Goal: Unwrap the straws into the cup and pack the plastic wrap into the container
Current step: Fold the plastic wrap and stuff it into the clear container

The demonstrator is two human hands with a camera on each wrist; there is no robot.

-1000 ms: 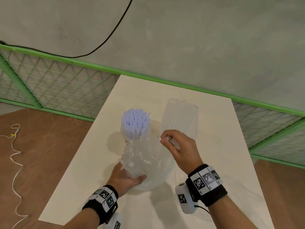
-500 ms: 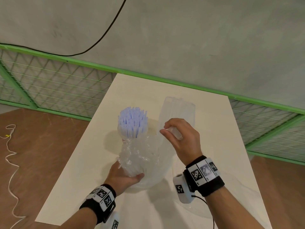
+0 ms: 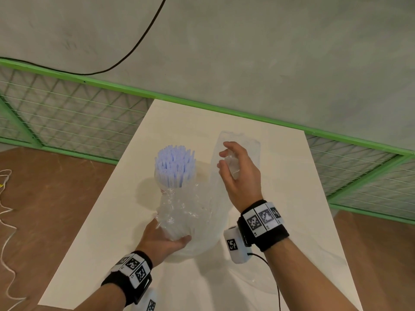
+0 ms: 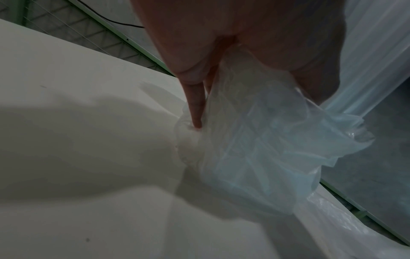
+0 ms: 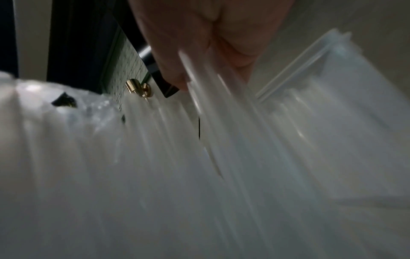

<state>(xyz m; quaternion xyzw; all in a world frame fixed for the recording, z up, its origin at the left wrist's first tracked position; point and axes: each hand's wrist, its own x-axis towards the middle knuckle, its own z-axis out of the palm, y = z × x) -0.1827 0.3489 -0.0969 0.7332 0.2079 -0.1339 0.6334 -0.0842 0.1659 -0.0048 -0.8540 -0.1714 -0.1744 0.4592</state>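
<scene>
left hand [image 3: 165, 240]: gripping the crumpled plastic wrap [image 3: 183, 213] near the bench's [image 3: 292, 176] front edge, hasn't budged.
straws [image 3: 175, 163]: already standing in the cup, middle of the bench. Cup itself is mostly hidden behind them.
right hand [image 3: 239, 173]: was pinching the wrap's far end a second ago, now it's carried it over the clear container [image 3: 253, 147] toward the back edge, fingers loosely curled around it.
meaning: I'd say packing has started.
hard to see: right wrist view is pure blur, so I can't tell whether any wrap is inside yet.
</scene>
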